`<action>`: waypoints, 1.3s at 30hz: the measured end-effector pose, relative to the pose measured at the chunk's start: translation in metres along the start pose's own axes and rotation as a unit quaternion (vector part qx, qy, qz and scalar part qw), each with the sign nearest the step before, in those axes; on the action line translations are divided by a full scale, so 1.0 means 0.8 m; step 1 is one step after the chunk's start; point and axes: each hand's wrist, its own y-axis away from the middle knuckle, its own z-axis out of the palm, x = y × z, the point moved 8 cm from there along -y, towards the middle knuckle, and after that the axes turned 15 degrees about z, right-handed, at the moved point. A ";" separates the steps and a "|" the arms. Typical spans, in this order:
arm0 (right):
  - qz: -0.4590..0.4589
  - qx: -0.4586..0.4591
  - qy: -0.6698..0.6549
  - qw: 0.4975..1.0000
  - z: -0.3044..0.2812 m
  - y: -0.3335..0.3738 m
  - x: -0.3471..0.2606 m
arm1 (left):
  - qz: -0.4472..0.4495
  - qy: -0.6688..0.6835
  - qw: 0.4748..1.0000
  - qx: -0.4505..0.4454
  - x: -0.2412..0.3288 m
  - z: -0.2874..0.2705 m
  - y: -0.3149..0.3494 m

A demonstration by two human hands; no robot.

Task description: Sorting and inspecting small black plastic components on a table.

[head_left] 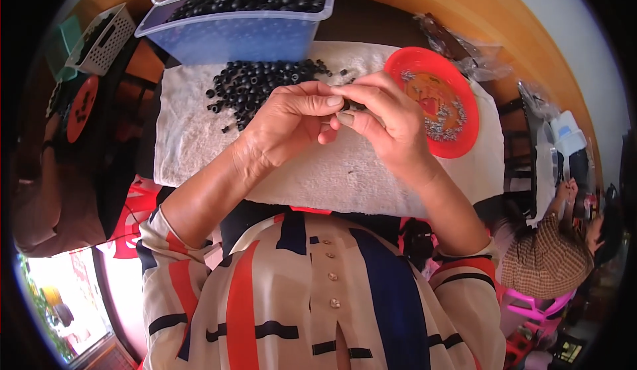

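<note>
My left hand (286, 123) and my right hand (385, 121) meet fingertip to fingertip above a white towel (199, 151). Between the fingertips they pinch a small black ring-shaped part (346, 107), mostly hidden by the fingers. A heap of several like small black rings (255, 83) lies on the towel just beyond my left hand. A red plate (458, 105) holding tiny silvery bits sits right of my right hand.
A clear plastic tub (232, 28) of black rings stands at the towel's far edge. A white slotted basket (106, 38) is far left, crumpled plastic bags (464, 48) far right. Another person (551, 257) sits at lower right; a wooden table edge curves behind.
</note>
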 end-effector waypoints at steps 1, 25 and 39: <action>-0.001 -0.035 0.026 0.999 -0.007 -0.003 0.006 | -0.006 -0.021 1.000 -0.004 -0.002 0.001 -0.003; 0.201 0.016 0.252 0.947 -0.115 -0.012 0.162 | 0.015 -0.148 0.989 0.022 -0.007 -0.010 -0.012; 0.242 -0.050 0.281 0.927 -0.156 0.019 0.146 | 0.033 -0.267 0.963 0.000 -0.012 -0.010 -0.008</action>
